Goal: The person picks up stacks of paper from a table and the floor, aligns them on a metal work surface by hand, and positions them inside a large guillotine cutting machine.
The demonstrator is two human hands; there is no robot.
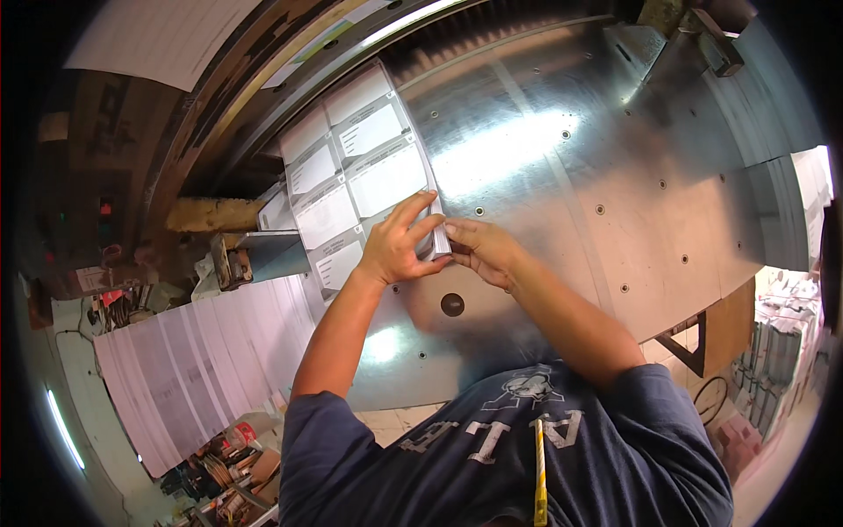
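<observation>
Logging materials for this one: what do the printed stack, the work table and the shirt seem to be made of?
Printed stack: paper, probably matte; thin white layers show along its edge.
Work table: bare metal, smooth and fairly shiny, judging by the bright glare; which metal is unclear.
Shirt: soft, dull fabric, possibly cotton, given its loose folds.

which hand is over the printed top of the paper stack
The left hand: it lies across the stack's printed top at the near right corner. The right hand is only at the right edge.
</observation>
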